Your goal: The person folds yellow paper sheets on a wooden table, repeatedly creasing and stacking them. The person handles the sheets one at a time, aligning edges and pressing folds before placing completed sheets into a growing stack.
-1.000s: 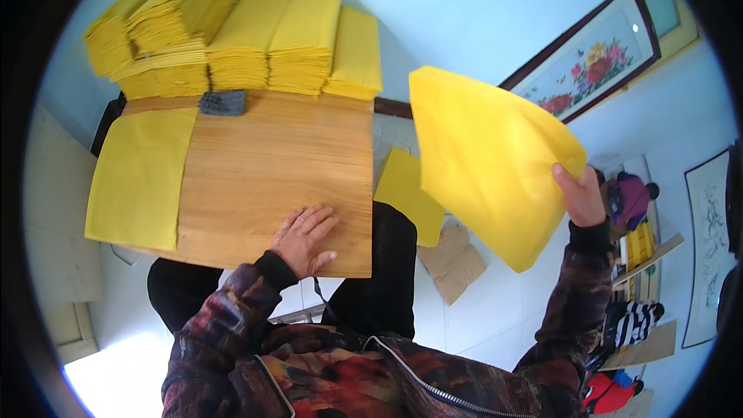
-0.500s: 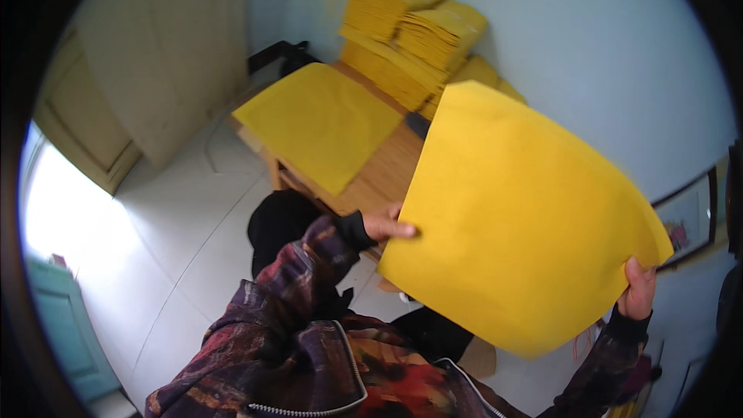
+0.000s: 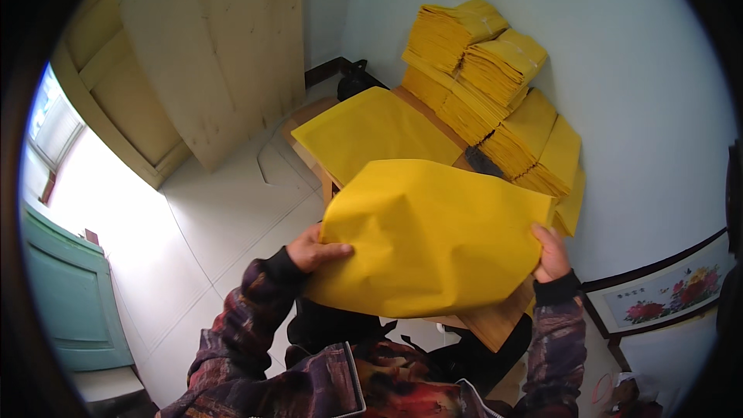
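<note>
A large yellow sheet (image 3: 433,240), like stiff paper or felt, is stretched between my hands above the near part of the table; its surface bulges and creases. My left hand (image 3: 315,249) pinches its left edge, thumb on top. At the right edge my right hand (image 3: 551,254) grips it the same way, its fingertips partly hidden behind the sheet. Beyond, another yellow sheet (image 3: 375,133) lies flat on the wooden table (image 3: 495,317), its near side covered by the held one.
Bundles of folded yellow sheets (image 3: 495,70) are piled at the table's far right against the wall. A dark grey cloth-like thing (image 3: 483,161) lies beside them. Wooden boards (image 3: 213,46) lean at the far left. A framed flower picture (image 3: 665,294) stands at right.
The held sheet has swung from the right to in front of me and is lower and more level. Both hands have moved left with it, still gripping its edges. The view has shifted too.
</note>
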Demonstrator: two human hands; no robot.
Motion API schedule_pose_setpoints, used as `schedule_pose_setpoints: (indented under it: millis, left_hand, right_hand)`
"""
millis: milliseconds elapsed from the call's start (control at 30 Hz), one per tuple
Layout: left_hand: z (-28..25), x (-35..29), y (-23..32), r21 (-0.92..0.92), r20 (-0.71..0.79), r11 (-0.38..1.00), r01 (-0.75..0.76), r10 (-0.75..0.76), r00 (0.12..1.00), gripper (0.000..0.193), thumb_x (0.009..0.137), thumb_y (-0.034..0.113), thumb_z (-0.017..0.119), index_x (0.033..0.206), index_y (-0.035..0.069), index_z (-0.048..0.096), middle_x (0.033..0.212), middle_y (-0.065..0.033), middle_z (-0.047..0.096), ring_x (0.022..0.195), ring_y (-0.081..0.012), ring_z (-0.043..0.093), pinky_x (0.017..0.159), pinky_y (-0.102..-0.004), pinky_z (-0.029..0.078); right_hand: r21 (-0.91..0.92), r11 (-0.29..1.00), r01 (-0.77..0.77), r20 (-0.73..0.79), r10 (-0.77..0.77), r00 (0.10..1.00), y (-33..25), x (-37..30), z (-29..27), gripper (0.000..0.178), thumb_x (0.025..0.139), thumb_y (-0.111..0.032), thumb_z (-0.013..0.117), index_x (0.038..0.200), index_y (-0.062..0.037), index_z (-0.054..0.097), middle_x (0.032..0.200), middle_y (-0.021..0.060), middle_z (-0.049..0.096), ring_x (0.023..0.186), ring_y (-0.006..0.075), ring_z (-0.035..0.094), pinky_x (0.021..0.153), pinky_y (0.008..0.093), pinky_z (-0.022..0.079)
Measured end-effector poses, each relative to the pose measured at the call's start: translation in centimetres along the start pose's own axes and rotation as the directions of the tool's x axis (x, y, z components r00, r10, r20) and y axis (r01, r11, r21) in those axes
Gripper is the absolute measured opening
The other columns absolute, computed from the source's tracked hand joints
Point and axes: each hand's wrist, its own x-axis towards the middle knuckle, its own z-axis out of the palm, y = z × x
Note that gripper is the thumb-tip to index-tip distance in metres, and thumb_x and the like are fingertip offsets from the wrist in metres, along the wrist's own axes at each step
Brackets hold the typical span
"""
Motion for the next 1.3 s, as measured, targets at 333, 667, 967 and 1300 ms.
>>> schedule_pose_setpoints:
  millis: [333, 667, 967, 1300]
  left_hand:
    - [-1.6, -4.6, 2.2, -0.018, -0.167, 0.985, 0.174, -0.175, 0.970, 0.047, 0.084, 0.014, 0.071, 0.126, 0.002, 0.053, 0.117, -0.0110, 0.063, 0.107, -0.0227, 0.061, 0.094, -0.0369, 0.048]
    - [2.7, 3.0, -0.4, 0.109, 0.220, 0.986, 0.123, -0.144, 0.965, 0.045, 0.089, 0.012, 0.065, 0.129, 0.000, 0.049, 0.119, -0.0074, 0.061, 0.107, -0.0160, 0.057, 0.093, -0.0312, 0.047]
    - [4.0, 8.2, -6.3, 0.142, 0.201, 0.937, 0.320, -0.343, 0.917, 0.045, 0.088, 0.011, 0.066, 0.129, 0.001, 0.049, 0.118, -0.0085, 0.062, 0.103, -0.0166, 0.060, 0.090, -0.0314, 0.049]
    - [5.1, 7.0, -6.3, 0.464, 0.139, 0.880, 0.101, -0.185, 0.973, 0.060, 0.085, 0.004, 0.067, 0.137, 0.002, 0.037, 0.119, -0.0084, 0.060, 0.107, -0.0161, 0.057, 0.093, -0.0320, 0.048]
  right_hand:
    - [0.074, 0.985, -0.156, 0.050, 0.153, 0.987, 5.5, 1.4, 2.1, 0.035, 0.095, -0.015, 0.051, 0.126, 0.0028, 0.049, 0.119, 0.0111, 0.059, 0.106, 0.0198, 0.059, 0.091, 0.0322, 0.047]
    - [0.118, 0.993, 0.022, -0.170, -0.002, 0.985, 4.7, -6.1, -5.9, 0.039, 0.094, -0.014, 0.051, 0.130, 0.0023, 0.046, 0.124, 0.0132, 0.056, 0.110, 0.0231, 0.057, 0.095, 0.0358, 0.046]
    - [0.337, 0.941, -0.041, -0.360, 0.169, 0.917, 11.3, -9.2, -12.4, 0.039, 0.096, -0.020, 0.051, 0.129, 0.0009, 0.048, 0.128, 0.0120, 0.054, 0.115, 0.0242, 0.053, 0.098, 0.0381, 0.043]
    - [-0.335, 0.942, -0.028, -0.379, -0.107, 0.919, 13.2, -14.2, -7.6, 0.053, 0.084, -0.007, 0.061, 0.133, 0.0007, 0.041, 0.123, 0.0081, 0.053, 0.109, 0.0190, 0.052, 0.093, 0.0326, 0.042]
